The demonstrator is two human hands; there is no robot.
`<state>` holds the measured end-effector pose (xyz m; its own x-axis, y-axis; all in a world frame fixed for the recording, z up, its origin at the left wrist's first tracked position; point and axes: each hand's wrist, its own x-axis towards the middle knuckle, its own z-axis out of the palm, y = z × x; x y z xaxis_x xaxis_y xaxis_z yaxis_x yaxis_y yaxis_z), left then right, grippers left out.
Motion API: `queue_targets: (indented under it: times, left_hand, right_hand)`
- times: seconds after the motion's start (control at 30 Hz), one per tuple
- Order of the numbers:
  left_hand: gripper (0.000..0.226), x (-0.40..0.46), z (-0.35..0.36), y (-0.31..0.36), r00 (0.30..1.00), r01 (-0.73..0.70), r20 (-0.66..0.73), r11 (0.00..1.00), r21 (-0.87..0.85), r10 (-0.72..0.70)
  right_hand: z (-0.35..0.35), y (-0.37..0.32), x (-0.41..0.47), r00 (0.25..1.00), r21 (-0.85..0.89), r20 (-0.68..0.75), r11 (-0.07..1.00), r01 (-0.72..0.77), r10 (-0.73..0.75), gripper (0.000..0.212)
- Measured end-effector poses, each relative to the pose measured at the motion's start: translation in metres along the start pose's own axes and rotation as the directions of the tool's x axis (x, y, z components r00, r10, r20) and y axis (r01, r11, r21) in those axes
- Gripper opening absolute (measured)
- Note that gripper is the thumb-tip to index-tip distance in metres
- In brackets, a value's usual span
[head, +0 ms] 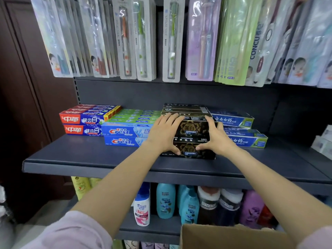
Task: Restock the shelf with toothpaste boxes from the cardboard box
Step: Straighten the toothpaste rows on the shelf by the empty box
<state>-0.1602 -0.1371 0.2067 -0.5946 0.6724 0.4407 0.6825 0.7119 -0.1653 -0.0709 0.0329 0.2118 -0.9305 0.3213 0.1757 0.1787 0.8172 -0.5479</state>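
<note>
Both hands, left hand (164, 133) and right hand (216, 136), press spread fingers against the ends of the black toothpaste boxes (193, 136) stacked mid-shelf (86, 155); advise even push toward 12 o'clock, squaring fronts with the blue boxes (124, 135) at 9 o'clock.

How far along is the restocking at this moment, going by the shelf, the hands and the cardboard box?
Done: the shelf already carries stacked red, Crest, black and blue toothpaste boxes. In hand: the left hand and right hand press flat on the two front black boxes, squaring them. Left: unclear, since the cardboard box shows only its rim and its contents are hidden.
</note>
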Motion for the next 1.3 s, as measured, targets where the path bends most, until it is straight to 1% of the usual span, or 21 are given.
queue_targets:
  times: [0.17,0.23,0.3,0.4,0.47,0.57,0.67,0.77,0.83,0.9,0.97,1.0,1.07,1.1,1.13,1.2,1.3]
  left_hand:
    - [0.127,0.001,-0.002,0.005,0.999,0.038,0.014,0.999,0.018,-0.039]
    - [0.128,-0.001,-0.004,0.010,0.998,0.057,0.021,0.997,0.043,-0.058]
    - [0.126,-0.004,-0.006,0.018,0.999,0.053,0.008,0.997,0.053,-0.054]
    - [0.117,-0.006,-0.009,0.033,0.999,0.031,-0.032,0.999,-0.017,-0.031]
    - [0.105,-0.003,-0.013,0.049,0.998,-0.004,-0.062,0.996,-0.089,-0.001]
    - [0.078,0.010,-0.019,0.079,0.992,-0.076,-0.111,0.979,-0.188,0.056]
    - [0.058,0.031,-0.022,0.117,0.988,-0.119,-0.124,0.967,-0.225,0.093]
    - [0.050,0.059,-0.012,0.157,0.990,-0.130,-0.066,0.979,-0.154,0.121]
    - [0.046,0.076,-0.003,0.177,0.994,-0.107,0.005,0.989,-0.101,0.108]
    - [0.045,0.093,0.004,0.192,0.993,-0.061,0.094,0.997,-0.039,0.064]
    - [0.049,0.112,0.007,0.201,0.986,0.054,0.161,0.998,-0.025,-0.049]
    - [0.055,0.120,0.009,0.204,0.970,0.153,0.195,0.987,-0.048,-0.141]
    - [0.076,0.133,0.016,0.205,0.908,0.324,0.303,0.943,-0.076,-0.288]
    - [0.084,0.139,0.021,0.205,0.875,0.377,0.355,0.923,-0.078,-0.328]
    - [0.085,0.144,0.026,0.205,0.854,0.402,0.393,0.912,-0.079,-0.342]
    - [0.077,0.149,0.031,0.201,0.853,0.374,0.414,0.925,-0.059,-0.319]
    - [0.070,0.153,0.026,0.193,0.874,0.308,0.398,0.951,-0.012,-0.278]
  right_hand:
    - [0.000,-0.002,-0.001,1.000,-0.008,-0.019,1.000,0.007,-0.007,0.115]
    - [0.000,-0.002,-0.004,1.000,-0.024,-0.026,1.000,0.009,-0.009,0.117]
    - [-0.001,0.000,-0.010,0.999,0.001,-0.030,1.000,0.025,-0.025,0.121]
    - [-0.012,0.010,-0.017,0.997,0.057,-0.039,0.996,0.062,-0.059,0.121]
    - [-0.022,0.022,-0.022,0.997,0.056,-0.029,0.996,0.068,-0.067,0.111]
    - [-0.040,0.047,-0.025,0.998,0.025,-0.033,0.998,0.056,-0.055,0.087]
    - [-0.058,0.079,-0.023,0.997,-0.054,-0.064,0.998,0.035,-0.038,0.069]
    - [-0.076,0.115,-0.013,0.996,-0.158,-0.081,0.987,0.028,-0.042,0.058]
    - [-0.085,0.134,-0.001,0.994,-0.193,-0.086,0.980,0.043,-0.061,0.053]
    - [-0.092,0.146,0.016,0.992,-0.216,-0.084,0.974,0.073,-0.093,0.051]
    - [-0.097,0.153,0.038,0.989,-0.243,-0.065,0.963,0.117,-0.136,0.050]
    - [-0.098,0.156,0.051,0.987,-0.252,-0.048,0.958,0.136,-0.153,0.051]
    - [-0.097,0.157,0.076,0.985,-0.264,-0.007,0.951,0.164,-0.172,0.054]
    - [-0.096,0.158,0.089,0.984,-0.270,0.017,0.946,0.177,-0.179,0.055]
    - [-0.095,0.158,0.102,0.983,-0.278,0.040,0.942,0.186,-0.182,0.056]
    - [-0.093,0.158,0.122,0.981,-0.298,0.074,0.934,0.195,-0.181,0.057]
    - [-0.093,0.158,0.140,0.975,-0.284,0.033,0.934,0.218,-0.218,0.051]
